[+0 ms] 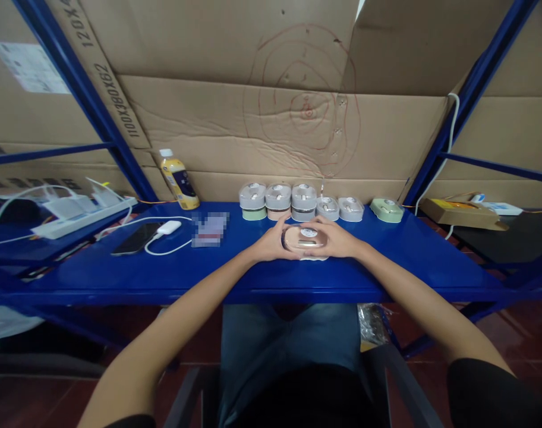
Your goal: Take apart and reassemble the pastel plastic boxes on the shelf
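Observation:
A rounded beige-pink box with a clear lid (305,238) rests near the middle of the blue table (235,276). A round white sticker and a small light strip show on its top. My left hand (273,241) curves round its left side, and my right hand (340,239) wraps its right side. Something white and thin (314,258) shows beneath its front edge. Just behind my hands stand similar clear-lidded boxes (278,201), several of them stacked in twos. Farther right, a green box with a clear lid (387,210) stands apart.
On the left are a yellow bottle (180,181), a black phone (138,239), a white charger with cable (169,227) and a blurred-out flat item (210,229). A white power strip (84,219) lies farther left. Blue posts (449,142) frame the table; cardboard (199,119) backs it.

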{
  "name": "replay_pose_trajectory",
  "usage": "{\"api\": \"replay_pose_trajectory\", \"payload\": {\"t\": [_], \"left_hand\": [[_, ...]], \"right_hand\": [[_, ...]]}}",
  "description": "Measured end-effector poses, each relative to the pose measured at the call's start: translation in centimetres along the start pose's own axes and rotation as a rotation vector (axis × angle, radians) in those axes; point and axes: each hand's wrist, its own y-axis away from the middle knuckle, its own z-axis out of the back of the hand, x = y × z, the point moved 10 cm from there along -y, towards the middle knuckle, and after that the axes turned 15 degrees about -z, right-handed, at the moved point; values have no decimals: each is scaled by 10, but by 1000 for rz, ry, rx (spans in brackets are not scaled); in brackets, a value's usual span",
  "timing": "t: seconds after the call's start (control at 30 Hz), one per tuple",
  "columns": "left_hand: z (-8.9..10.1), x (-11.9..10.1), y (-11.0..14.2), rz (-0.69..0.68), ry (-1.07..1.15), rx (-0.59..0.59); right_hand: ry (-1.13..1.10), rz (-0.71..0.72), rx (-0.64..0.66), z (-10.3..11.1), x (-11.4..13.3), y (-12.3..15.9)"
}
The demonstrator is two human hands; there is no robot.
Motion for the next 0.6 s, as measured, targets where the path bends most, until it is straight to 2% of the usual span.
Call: {"api": "replay_pose_trajectory", "payload": {"t": [0.1,0.3,0.6], "left_hand": [[-2,5,1,29,20,5],[-5,6,1,26,-82,54],[-2,12,3,44,-185,88]], "right_hand": [[14,-19,22,-3,-5,-1],[32,-50,62,-4,-9,1],[-14,-5,93,-7,-11,2]]}}
